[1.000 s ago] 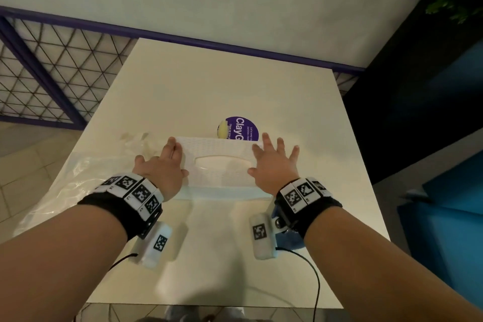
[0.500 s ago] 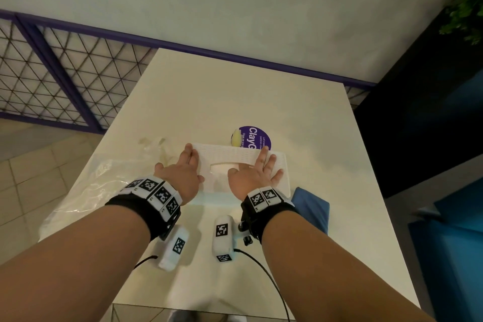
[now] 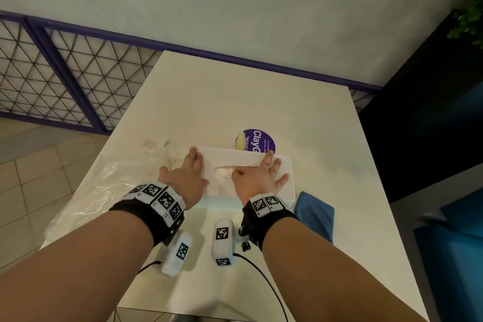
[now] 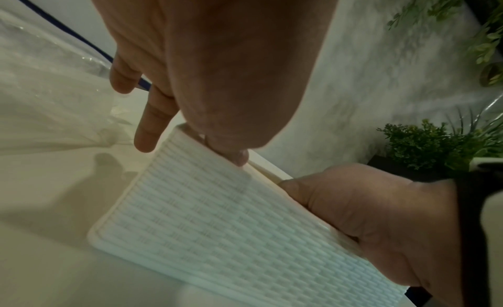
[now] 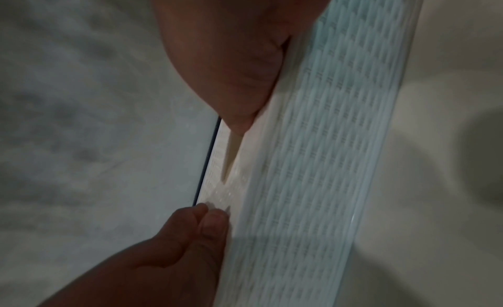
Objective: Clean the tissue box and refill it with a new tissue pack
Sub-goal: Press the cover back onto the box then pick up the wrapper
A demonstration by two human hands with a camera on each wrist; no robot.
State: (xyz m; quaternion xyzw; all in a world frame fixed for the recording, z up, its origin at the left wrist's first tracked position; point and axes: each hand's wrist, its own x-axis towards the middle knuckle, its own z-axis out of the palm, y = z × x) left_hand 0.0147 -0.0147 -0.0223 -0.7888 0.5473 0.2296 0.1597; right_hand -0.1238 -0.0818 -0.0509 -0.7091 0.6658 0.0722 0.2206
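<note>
A white tissue box (image 3: pixel 230 158) with a woven pattern lies on the cream table (image 3: pixel 235 102). Pale tissue (image 3: pixel 223 173) shows in its top slot. My left hand (image 3: pixel 184 178) rests flat on the box's left end, fingers straight. My right hand (image 3: pixel 258 178) lies flat on the lid just right of the slot, fingers spread toward the far edge. In the left wrist view the left hand's fingertips (image 4: pixel 235 158) touch the box (image 4: pixel 231 236) at its top edge. The right wrist view shows the right palm (image 5: pixel 231 64) pressed on the box (image 5: pixel 326 161).
A crumpled clear plastic bag (image 3: pixel 104 185) lies left of the box. A folded blue cloth (image 3: pixel 315 213) sits at the box's right near corner. A round purple label with a yellow item (image 3: pixel 257 141) lies behind the box. A mesh railing (image 3: pixel 65 81) runs beyond the table.
My right hand has slid left along the lid from the box's right end to beside the slot, uncovering the blue cloth. The left hand stays on the left end.
</note>
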